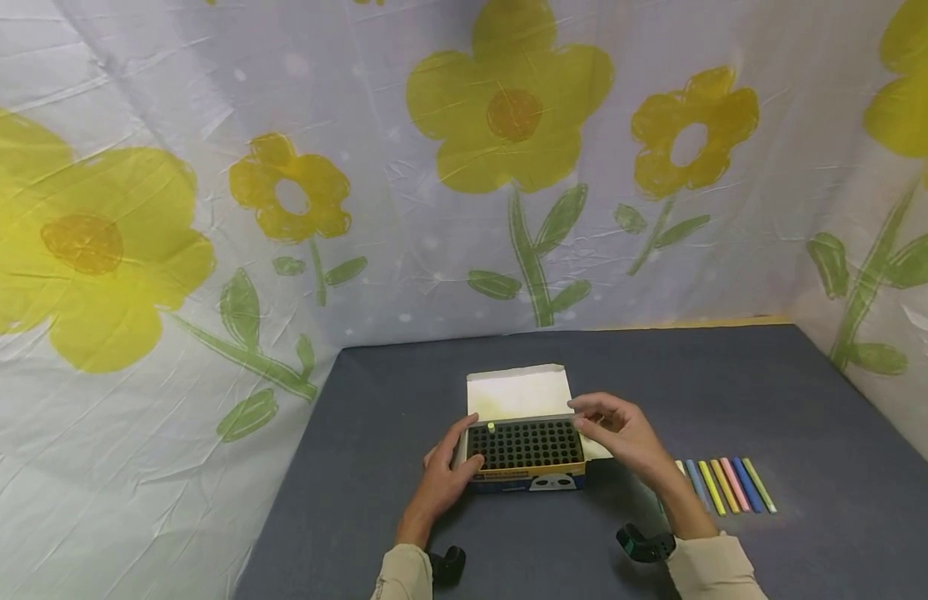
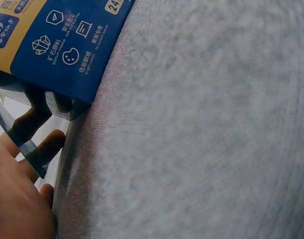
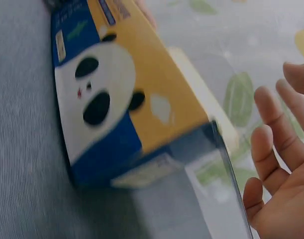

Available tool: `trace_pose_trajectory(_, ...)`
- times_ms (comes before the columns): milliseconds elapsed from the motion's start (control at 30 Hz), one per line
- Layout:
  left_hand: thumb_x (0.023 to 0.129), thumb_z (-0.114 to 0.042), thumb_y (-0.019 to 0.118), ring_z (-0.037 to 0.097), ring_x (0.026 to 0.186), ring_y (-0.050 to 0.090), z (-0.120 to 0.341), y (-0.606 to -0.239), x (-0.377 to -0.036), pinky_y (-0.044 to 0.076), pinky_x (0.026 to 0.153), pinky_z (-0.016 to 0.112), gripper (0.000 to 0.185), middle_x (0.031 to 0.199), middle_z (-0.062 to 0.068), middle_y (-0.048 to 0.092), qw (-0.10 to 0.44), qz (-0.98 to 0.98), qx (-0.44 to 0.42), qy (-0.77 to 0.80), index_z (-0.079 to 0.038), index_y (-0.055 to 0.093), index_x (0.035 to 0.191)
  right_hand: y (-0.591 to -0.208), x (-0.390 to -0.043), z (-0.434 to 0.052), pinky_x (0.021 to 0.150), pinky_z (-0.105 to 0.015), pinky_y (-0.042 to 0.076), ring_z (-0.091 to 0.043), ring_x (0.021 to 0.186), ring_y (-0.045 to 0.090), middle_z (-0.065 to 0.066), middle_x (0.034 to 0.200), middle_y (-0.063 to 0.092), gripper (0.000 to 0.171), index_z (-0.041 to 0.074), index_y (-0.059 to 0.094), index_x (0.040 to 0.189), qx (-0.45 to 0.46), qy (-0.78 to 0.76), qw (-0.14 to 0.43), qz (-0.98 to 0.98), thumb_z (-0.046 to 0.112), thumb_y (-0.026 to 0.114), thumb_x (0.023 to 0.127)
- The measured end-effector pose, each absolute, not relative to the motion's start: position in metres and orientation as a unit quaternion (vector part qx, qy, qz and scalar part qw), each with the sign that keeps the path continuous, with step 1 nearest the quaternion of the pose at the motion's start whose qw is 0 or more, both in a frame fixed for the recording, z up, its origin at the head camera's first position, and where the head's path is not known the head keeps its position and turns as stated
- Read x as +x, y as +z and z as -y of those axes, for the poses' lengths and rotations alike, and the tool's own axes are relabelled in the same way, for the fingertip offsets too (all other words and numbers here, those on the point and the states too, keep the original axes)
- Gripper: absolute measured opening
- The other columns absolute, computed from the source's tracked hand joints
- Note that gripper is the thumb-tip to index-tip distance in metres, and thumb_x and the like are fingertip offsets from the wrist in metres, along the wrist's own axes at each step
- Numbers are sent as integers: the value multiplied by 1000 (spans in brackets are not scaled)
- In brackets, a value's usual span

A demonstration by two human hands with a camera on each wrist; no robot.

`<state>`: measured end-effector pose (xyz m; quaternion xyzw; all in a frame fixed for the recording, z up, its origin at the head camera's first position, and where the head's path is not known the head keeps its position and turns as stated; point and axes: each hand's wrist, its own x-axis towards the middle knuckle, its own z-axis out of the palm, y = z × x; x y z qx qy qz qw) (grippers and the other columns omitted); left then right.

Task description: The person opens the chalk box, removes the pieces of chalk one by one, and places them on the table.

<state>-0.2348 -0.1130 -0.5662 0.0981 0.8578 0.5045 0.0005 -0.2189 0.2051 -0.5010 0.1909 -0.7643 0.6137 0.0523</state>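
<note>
A yellow and blue chalk box [image 1: 527, 477] with a panda face stands open on the grey table [image 1: 734, 392], its white lid flap [image 1: 518, 392] folded back. Its black tray [image 1: 526, 446] is full of holes, and one green chalk [image 1: 491, 428] stands in the far left corner. My left hand [image 1: 445, 471] grips the box's left end, thumb at the top edge. My right hand [image 1: 617, 433] hovers over the box's right end with relaxed, spread fingers, holding nothing. The left wrist view shows the box's blue side [image 2: 67, 45] beside my left hand [image 2: 17, 199]. In the right wrist view my right hand [image 3: 281, 199] is apart from the box [image 3: 127, 99].
Several coloured chalk sticks [image 1: 722, 485] lie side by side on the table, right of my right forearm. A flower-printed sheet [image 1: 464, 167] hangs behind and on both sides of the table. A clear flap [image 3: 211, 199] sticks out from the box's right end.
</note>
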Motion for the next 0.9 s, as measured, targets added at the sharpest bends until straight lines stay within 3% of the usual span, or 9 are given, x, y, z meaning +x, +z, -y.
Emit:
trace_pose_trajectory(267,94,-33,65,46,144,26,112,-566,-233,39,94,68,62,159,3,43,11,-861,83,502,-55,43,147,-500,-226,-169,67,-32,50,-21,74,62,-16,95,69,28,-4,66,123,224,587,59,775,9,67,98)
trace_pose_trajectory(467,94,-34,65,46,146,25,112,-566,-234,39,95,69,61,159,1,43,12,-861,82,502,-57,42,146,-500,-228,-144,66,-29,49,-8,68,58,-8,90,71,29,2,69,120,192,539,79,816,15,73,94)
trace_pose_trajectory(600,94,-33,65,45,145,27,112,-566,-235,38,96,68,61,158,0,44,11,-859,84,505,-56,43,146,-499,-228,-128,67,-30,50,-7,69,59,-4,88,72,28,4,71,117,167,515,89,836,14,76,91)
trace_pose_trajectory(733,94,-33,64,42,139,34,113,-566,-236,42,92,61,61,156,1,46,9,-859,90,504,-55,43,147,-501,-228,-111,88,-43,41,-8,67,60,-1,82,72,24,7,74,109,143,488,122,852,13,80,87)
trace_pose_trajectory(833,94,-32,64,40,133,39,114,-566,-236,45,87,54,62,153,2,48,10,-859,95,504,-53,43,148,-503,-228,-99,91,-52,28,-8,68,60,2,79,72,21,10,76,103,123,472,146,861,15,82,84)
trace_pose_trajectory(900,94,-32,64,39,133,39,114,-566,-236,44,87,53,62,153,2,49,10,-858,96,504,-53,43,148,-504,-228,-93,90,-54,27,-10,68,61,2,79,73,19,11,76,101,112,464,156,865,15,83,83)
